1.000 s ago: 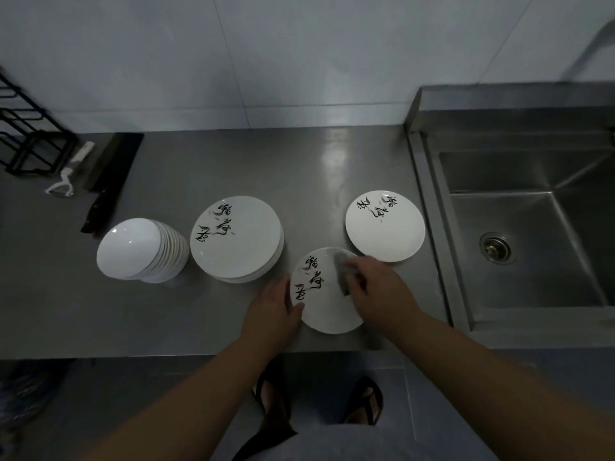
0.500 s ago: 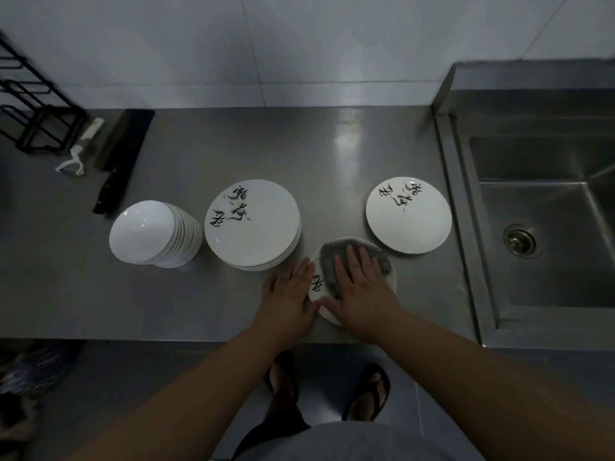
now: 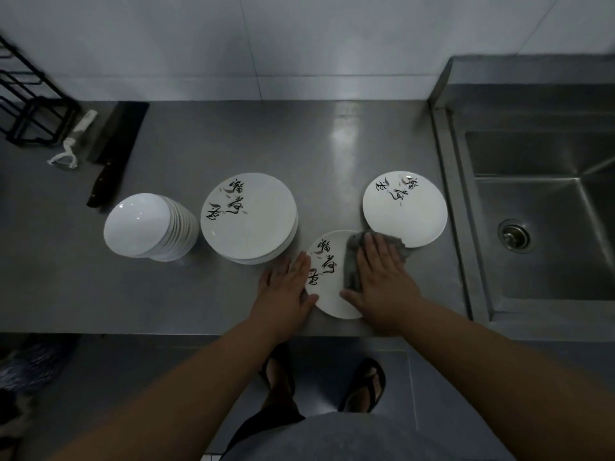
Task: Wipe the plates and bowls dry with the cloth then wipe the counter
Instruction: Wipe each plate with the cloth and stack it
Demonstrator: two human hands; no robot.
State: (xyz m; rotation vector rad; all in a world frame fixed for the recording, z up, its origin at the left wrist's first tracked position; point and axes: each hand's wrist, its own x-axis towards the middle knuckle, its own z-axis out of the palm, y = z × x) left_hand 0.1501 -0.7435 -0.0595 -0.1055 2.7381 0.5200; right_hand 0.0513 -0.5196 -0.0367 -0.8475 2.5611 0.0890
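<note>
Setting: steel surface (image 3: 166, 294) against a pale tiled wall, with a sink (image 3: 545, 234) set in at 3 o'clock.
Plate in hand: a white plate (image 3: 327, 294) with black brush lettering is laid flat near the front edge, at 6 o'clock of the layout.
Cloth: a grey cloth (image 3: 354, 261) is spread over the 3 o'clock half of that plate, its far corner reaching the neighbouring single plate (image 3: 404, 207).
Right hand: the right hand (image 3: 382, 281) is pressed flat on the cloth, fingers straight and together; nothing is gripped.
Left hand: the left hand (image 3: 286, 287) is laid flat at the plate's 9 o'clock rim, fingers extended, thumb touching the edge, so the plate is steadied.
Other ware: a plate stack (image 3: 249, 217) is seen at 11 o'clock of the plate, and a bowl stack (image 3: 149, 227) farther toward 9 o'clock.
Handling, plate: judged rigid, glazed and breakable; likely to skate on wet steel, so it is best held by the rim and lifted with fingers under the edge.
Handling, cloth: judged soft and limp; it is best bunched under the palm.
Handling, stacks: judged heavy; pieces are best taken one at a time from the top.
</note>
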